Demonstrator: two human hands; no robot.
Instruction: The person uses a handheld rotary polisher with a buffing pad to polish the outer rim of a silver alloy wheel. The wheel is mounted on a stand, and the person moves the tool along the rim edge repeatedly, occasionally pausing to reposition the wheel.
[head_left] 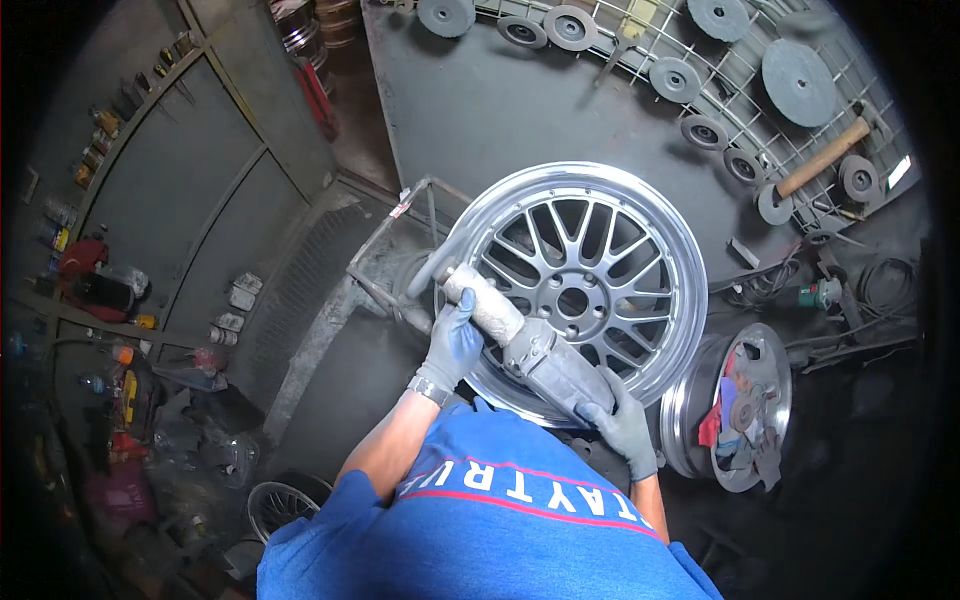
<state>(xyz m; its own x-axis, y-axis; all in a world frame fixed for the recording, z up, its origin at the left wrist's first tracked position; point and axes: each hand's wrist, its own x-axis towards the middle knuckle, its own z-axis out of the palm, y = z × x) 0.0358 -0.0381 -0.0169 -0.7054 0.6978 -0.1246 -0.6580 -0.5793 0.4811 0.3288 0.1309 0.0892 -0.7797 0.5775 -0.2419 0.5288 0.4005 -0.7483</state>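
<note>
My left hand (452, 343), in a light grey-blue glove, is closed round the whitish wrapped end of a dusty grey power grinder (552, 362). At the other end of its body, my gloved right hand (622, 428) grips the casing. The grinder lies slantwise over the lower left part of a silver multi-spoke wheel rim (572, 303) with a bright polished lip. A curved grey piece (437, 264) shows beyond the wrapped end; I cannot tell whether it is a disc edge. Whether the grinder touches the rim is not clear.
A metal frame stand (372, 262) stands left of the rim. Right of it, another wheel rim (683, 415) holds rags and gloves. Grinding discs (798, 82) and a hammer (826, 155) hang on a wire rack above. Cables (885, 285) lie at right. A smaller rim (275, 503) stands lower left.
</note>
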